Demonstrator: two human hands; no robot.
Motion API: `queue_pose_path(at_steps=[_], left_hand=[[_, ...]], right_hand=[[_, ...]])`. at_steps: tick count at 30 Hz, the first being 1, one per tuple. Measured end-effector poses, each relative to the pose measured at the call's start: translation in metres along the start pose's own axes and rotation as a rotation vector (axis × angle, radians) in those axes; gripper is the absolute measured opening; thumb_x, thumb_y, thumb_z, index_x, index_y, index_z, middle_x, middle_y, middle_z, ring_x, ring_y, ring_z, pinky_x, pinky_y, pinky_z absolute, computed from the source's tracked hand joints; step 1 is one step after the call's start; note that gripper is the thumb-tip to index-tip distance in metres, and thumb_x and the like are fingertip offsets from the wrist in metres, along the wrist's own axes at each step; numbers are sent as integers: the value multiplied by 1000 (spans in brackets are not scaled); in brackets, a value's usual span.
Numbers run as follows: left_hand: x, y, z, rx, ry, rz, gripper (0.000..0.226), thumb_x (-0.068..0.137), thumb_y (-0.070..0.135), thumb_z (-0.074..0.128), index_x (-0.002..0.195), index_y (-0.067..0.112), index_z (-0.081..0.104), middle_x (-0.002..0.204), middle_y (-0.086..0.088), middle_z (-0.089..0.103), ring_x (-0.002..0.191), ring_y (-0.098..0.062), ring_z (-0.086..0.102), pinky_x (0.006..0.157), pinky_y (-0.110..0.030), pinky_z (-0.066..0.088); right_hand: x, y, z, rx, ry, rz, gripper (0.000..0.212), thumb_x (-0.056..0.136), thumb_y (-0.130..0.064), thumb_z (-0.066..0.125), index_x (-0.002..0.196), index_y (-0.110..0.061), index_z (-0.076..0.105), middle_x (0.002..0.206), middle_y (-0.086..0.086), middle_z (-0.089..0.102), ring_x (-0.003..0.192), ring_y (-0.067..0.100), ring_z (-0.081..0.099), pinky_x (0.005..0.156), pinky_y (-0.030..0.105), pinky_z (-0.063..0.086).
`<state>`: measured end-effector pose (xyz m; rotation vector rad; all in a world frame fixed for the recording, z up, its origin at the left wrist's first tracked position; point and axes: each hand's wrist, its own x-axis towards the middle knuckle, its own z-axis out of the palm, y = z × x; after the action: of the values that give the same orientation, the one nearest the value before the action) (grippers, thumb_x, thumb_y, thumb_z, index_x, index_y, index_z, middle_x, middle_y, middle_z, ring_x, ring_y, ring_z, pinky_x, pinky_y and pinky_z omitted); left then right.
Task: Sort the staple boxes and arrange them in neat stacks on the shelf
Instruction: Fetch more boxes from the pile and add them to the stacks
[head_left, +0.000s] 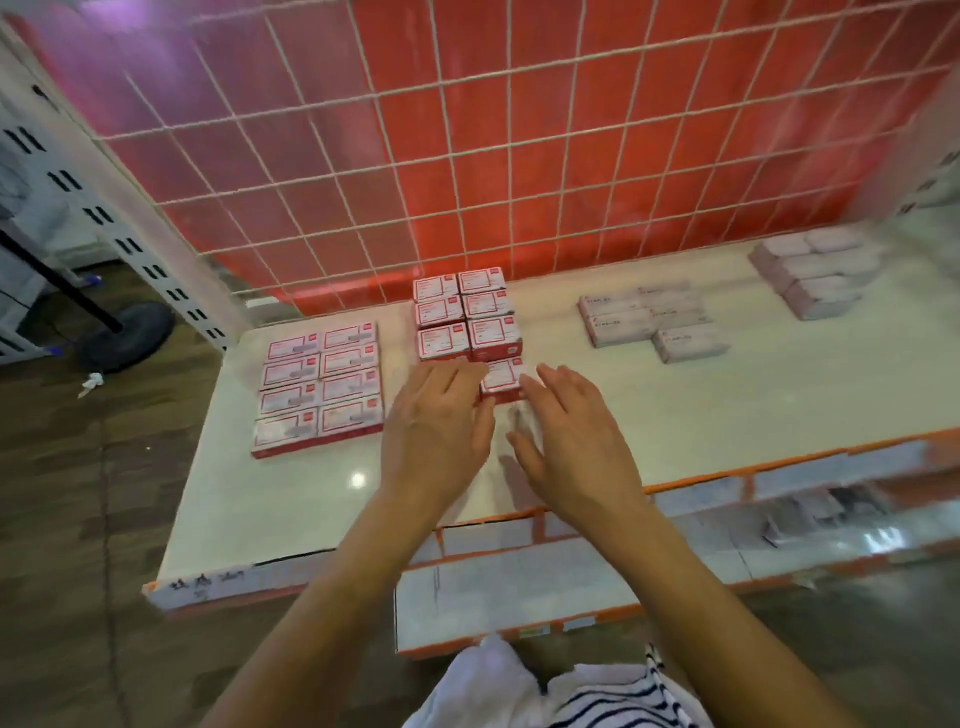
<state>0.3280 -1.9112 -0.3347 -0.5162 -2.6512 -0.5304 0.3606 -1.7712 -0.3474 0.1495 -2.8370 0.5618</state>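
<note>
Several pale boxes (649, 322), perhaps staples, rightward.

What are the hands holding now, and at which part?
Nothing is gripped. The left hand and right hand are open, fingers straight, on either side of the front red box, which rests on the shelf.

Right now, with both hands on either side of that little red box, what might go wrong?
1. The left hand and the right hand flank the front red box with straight fingers, not a grip. An uneven push could skew it out of line.
2. That box sits close in front of the red stack. A shove backward might shift those neat rows or knock a box off.
</note>
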Motion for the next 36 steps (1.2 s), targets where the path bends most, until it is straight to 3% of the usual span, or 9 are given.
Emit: queue_pose_path(at_steps=[4, 14, 19, 22, 27, 29, 32, 36], left_hand=[[12, 65, 29, -6, -65, 119, 37, 79, 15, 73, 115, 10, 65, 111, -9, 68, 105, -28, 63, 90, -38, 50], [27, 241, 105, 14, -85, 348, 44, 78, 22, 76, 119, 9, 66, 122, -10, 65, 117, -31, 59, 95, -44, 47], [36, 320, 135, -33, -79, 461, 43, 80, 23, 73, 119, 8, 65, 122, -13, 65, 116, -34, 59, 94, -45, 48], [48, 362, 148, -27, -103, 515, 41, 81, 28, 63, 118, 10, 66, 121, -10, 66, 116, -32, 60, 92, -41, 49], [72, 417, 176, -68, -198, 569, 45, 79, 22, 74, 121, 10, 63, 123, -11, 64, 118, -34, 57, 92, -43, 49], [84, 437, 189, -73, -207, 597, 45, 78, 23, 73, 121, 10, 63, 122, -11, 65, 115, -35, 58, 91, -43, 49], [105, 468, 213, -90, -252, 617, 46, 82, 26, 67, 125, 12, 60, 126, -11, 62, 118, -36, 55, 95, -45, 48], [138, 509, 246, -114, -301, 626, 49, 86, 30, 62, 132, 17, 55, 135, -7, 56, 126, -33, 48, 100, -45, 42]], right_hand=[[-21, 59, -24, -11, 25, 63, 56, 72, -20, 78, 120, 2, 59, 124, 26, 58, 113, 44, 56, 93, 55, 46], [-85, 208, -107, -114, 94, 218, 54, 75, -16, 75, 122, 3, 57, 126, 28, 56, 118, 44, 53, 102, 52, 37], [-117, 273, -152, -188, 146, 292, 53, 83, -18, 68, 129, 0, 52, 135, 25, 49, 127, 41, 45, 107, 46, 33], [-127, 308, -170, -155, 131, 355, 52, 93, -20, 53, 141, -5, 39, 148, 20, 34, 138, 36, 28, 114, 42, 22], [-130, 364, -190, -177, 182, 425, 49, 85, -13, 61, 132, -1, 49, 137, 26, 47, 128, 42, 42, 108, 48, 32], [-127, 387, -200, -185, 174, 460, 51, 88, -14, 57, 136, -3, 45, 142, 23, 42, 133, 39, 37, 110, 46, 29], [-124, 427, -211, -223, 221, 487, 48, 83, -13, 60, 129, 0, 53, 133, 26, 50, 125, 41, 46, 104, 48, 37], [-111, 479, -228, -179, 175, 539, 53, 87, -16, 58, 137, -2, 44, 143, 24, 39, 134, 39, 33, 111, 46, 25]])
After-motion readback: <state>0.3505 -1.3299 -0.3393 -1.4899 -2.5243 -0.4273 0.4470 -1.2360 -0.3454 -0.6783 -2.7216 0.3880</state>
